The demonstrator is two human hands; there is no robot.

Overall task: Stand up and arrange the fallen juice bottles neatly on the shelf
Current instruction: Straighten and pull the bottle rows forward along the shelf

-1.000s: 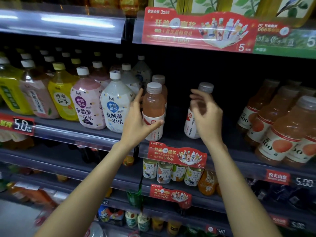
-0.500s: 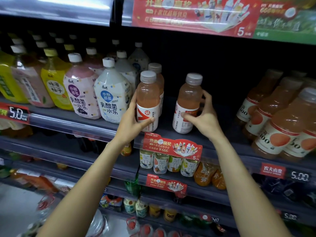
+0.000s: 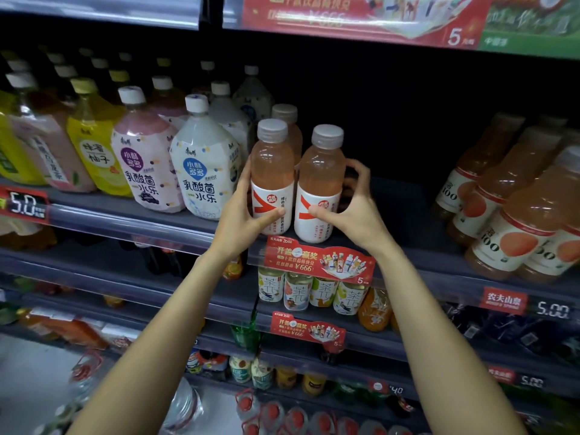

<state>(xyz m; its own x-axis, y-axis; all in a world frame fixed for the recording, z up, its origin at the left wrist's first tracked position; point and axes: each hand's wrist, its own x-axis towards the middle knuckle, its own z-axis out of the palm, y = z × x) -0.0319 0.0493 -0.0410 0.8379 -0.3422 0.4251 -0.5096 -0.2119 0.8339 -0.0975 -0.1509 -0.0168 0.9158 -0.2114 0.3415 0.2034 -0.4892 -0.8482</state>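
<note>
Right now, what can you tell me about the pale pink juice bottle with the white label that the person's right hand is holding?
The pale pink juice bottle with the white label looks like clear plastic, filled nearly to the neck with pinkish drink, topped by a grey ribbed cap. Its white wrap bears a red slash and a small red round badge. It stands upright near the front edge of the dark shelf, close beside a matching bottle on its left. The right hand grips it, thumb across the label, fingers curled round its far side.

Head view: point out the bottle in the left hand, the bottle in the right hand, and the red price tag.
left bottle [image 3: 272, 158], head view, pink upper body
right bottle [image 3: 323, 164], head view, pink upper body
red price tag [image 3: 503, 300], head view, middle
</note>
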